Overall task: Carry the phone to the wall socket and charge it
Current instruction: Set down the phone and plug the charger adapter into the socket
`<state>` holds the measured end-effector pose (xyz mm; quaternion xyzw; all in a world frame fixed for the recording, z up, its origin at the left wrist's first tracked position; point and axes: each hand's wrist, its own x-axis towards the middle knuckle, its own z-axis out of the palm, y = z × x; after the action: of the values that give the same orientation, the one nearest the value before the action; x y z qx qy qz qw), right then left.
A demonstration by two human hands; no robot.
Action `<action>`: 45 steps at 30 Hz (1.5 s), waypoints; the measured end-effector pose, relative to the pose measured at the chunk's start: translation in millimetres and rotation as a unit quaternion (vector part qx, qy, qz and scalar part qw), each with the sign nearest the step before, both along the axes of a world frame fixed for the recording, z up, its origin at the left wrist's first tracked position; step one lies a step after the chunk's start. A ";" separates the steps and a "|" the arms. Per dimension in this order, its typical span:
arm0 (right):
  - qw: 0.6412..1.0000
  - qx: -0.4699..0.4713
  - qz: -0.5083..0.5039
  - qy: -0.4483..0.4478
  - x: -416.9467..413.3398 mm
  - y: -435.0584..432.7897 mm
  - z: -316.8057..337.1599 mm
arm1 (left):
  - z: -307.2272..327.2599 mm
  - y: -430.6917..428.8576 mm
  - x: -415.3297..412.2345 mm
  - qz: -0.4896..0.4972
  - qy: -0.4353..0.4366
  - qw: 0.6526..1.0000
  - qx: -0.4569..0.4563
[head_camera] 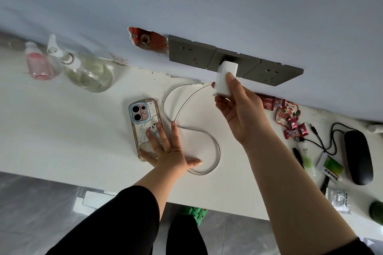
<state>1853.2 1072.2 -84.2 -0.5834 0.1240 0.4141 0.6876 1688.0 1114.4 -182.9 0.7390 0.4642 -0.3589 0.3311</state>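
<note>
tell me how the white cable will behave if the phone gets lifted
The white cable lies in loose loops on the table, so it is probably floppy and would trail. It looks thin and likely light. Its link to the phone is hidden.

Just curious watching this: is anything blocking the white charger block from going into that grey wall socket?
Nothing visible. The right hand holds the charger block right at the middle socket plate, with no object between them. Whether its prongs are fully in cannot be seen.

Phone (145,128) left of cable (192,130)
</note>
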 end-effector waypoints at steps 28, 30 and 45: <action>0.998 0.009 0.003 0.066 12.5 -5.0 2.0 | -1.3 -0.1 -0.4 -0.001 -0.003 1.000 -0.001; 0.995 -0.006 0.009 0.097 7.9 -15.8 -13.4 | -2.7 -0.4 -1.9 -0.003 -0.005 1.000 0.003; 0.824 -0.432 0.278 -0.240 -43.8 54.0 -104.2 | -19.7 -2.1 -14.1 0.011 -0.069 0.997 0.013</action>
<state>1809.5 1126.2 -188.5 -0.9115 -0.0462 0.3389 0.2286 1673.9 1112.3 -202.6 0.7612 0.4524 -0.2975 0.3569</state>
